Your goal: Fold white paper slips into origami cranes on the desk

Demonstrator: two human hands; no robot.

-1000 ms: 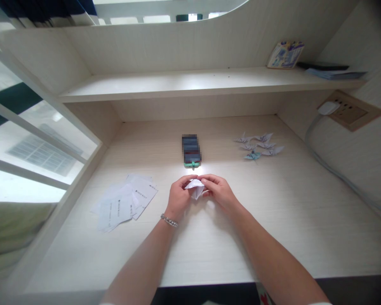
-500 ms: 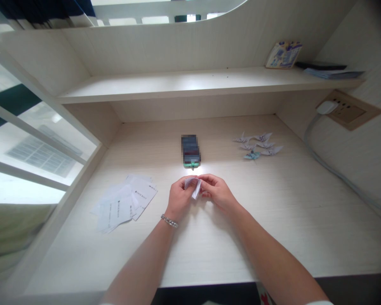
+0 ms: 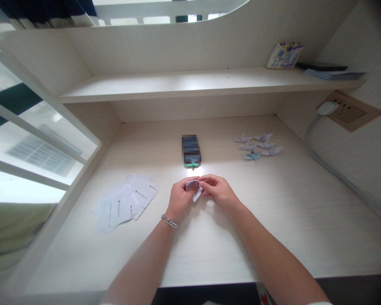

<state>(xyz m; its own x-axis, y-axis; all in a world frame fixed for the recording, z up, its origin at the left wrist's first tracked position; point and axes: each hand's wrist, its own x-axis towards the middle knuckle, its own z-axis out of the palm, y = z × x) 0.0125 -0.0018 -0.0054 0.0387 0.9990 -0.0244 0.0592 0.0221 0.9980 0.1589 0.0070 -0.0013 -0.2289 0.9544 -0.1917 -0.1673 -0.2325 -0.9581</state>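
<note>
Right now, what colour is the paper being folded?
White; the folded paper shows best in the head view.

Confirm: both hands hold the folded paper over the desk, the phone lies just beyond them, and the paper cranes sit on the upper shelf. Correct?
One thing is off. The paper cranes lie on the desk, back right and below the shelf, not on it, as the head view shows. The rest holds: the left hand and right hand hold the folded paper, with the phone just beyond them.
</note>
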